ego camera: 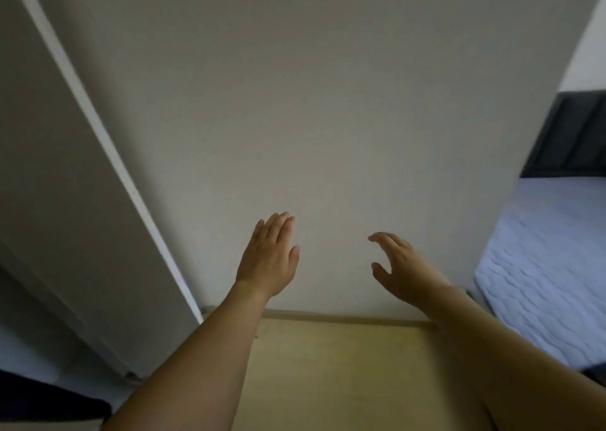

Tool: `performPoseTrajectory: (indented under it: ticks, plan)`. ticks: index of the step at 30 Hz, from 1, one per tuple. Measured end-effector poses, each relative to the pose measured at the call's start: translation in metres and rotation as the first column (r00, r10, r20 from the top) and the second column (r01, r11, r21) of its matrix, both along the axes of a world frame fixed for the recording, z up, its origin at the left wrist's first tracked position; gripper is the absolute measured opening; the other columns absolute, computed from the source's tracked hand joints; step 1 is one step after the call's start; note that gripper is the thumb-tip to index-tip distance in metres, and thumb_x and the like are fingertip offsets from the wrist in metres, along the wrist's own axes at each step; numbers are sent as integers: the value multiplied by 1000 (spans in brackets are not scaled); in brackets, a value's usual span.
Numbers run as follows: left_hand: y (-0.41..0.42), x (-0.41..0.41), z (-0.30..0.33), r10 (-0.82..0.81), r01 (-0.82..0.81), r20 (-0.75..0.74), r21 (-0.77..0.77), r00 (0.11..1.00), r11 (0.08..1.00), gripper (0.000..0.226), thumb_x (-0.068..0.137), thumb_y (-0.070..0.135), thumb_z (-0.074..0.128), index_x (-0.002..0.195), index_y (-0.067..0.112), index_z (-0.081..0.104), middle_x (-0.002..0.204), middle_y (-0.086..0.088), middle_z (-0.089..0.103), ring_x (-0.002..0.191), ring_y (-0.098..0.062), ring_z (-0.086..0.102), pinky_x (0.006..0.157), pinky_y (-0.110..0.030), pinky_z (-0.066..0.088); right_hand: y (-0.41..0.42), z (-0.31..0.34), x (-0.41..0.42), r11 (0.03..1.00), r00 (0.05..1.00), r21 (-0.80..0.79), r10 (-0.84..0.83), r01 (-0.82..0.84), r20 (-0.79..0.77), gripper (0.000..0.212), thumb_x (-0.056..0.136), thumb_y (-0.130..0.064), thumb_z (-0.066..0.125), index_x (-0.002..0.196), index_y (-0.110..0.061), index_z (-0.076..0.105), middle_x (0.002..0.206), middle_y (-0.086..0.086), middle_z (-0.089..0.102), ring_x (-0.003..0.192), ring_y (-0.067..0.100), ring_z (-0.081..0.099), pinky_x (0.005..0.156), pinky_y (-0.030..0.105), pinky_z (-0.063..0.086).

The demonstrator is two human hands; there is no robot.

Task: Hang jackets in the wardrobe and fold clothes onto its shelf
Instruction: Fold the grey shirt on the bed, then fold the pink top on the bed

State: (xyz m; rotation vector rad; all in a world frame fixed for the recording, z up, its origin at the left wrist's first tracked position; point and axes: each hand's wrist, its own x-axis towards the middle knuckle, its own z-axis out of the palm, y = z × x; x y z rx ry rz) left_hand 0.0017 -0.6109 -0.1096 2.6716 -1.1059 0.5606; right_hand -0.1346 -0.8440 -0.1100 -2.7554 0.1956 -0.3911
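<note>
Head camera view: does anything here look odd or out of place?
Nothing looks damaged or spilled. Both hands, left and right, are held out empty toward a plain white panel; no clothes are in view.

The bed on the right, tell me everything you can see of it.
Only part of the bed shows, cut off by the picture's right edge. Its mattress looks pale blue-white and quilted, with wavy stitched lines, and nothing visible lies on it. A dark headboard or frame stands at its far end against the wall. A pale panel in front hides its left side. Neither hand touches it; the right hand hovers nearer.
</note>
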Motion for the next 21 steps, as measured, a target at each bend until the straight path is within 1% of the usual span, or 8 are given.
performPoseTrajectory:
  ticks: [3,6,9,11,14,17,19,21]
  plan:
    - [-73,-53,-14,-50,50,-26,-8,998,999,57,101,36,33,151,9,23,159,-6,22,147,-21,16,122,-38,4,-72,-12,-73,994,994,31,-100,101,-36,52,94,-29,54,143,-19,38,146,0,42,130,18,44,106,29,37]
    - [-144,-103,-21,-128,129,-59,16,990,991,57,101,36,34,151,9,25,157,-6,25,146,-21,18,122,-38,4,-130,-19,-135,972,970,65,-216,224,-107,53,94,-30,55,143,-20,37,147,0,42,125,18,49,101,30,40]
    - [-211,-140,-27,-197,200,-97,22,976,980,57,101,35,35,151,8,25,157,-7,25,146,-21,18,122,-37,3,-178,-23,-179,949,947,102,-281,299,-155,54,93,-29,55,143,-20,36,148,2,40,126,21,47,102,33,39]
    - [-257,-158,-34,-246,254,-138,42,959,966,57,101,36,34,151,9,24,158,-7,25,146,-20,18,122,-36,2,-209,-26,-206,930,933,130,-323,344,-156,53,94,-28,55,143,-19,37,148,3,40,128,22,46,104,35,39]
    - [-325,-192,-48,-294,308,-178,55,939,950,57,101,36,36,151,10,25,157,-7,27,145,-20,21,121,-37,3,-259,-33,-255,907,912,125,-384,402,-144,51,95,-26,54,142,-17,39,147,4,41,128,23,46,103,32,37]
    - [-391,-248,-63,-328,354,-230,82,916,932,58,100,37,38,151,11,26,157,-7,28,144,-20,24,121,-39,4,-318,-39,-317,871,871,112,-455,478,-183,50,95,-27,54,142,-18,39,147,2,41,127,23,48,101,30,36]
    - [-435,-283,-72,-357,392,-229,129,905,911,59,100,38,37,151,12,25,157,-6,27,144,-19,24,121,-38,3,-362,-44,-358,837,841,126,-505,532,-194,50,95,-26,54,141,-17,40,147,3,41,127,24,48,101,31,36]
    - [-480,-313,-76,-363,398,-222,142,905,906,58,99,38,38,151,13,27,157,-5,28,143,-18,26,120,-38,5,-407,-52,-398,813,818,130,-539,567,-198,49,95,-26,54,141,-17,40,146,4,42,126,24,48,101,33,37]
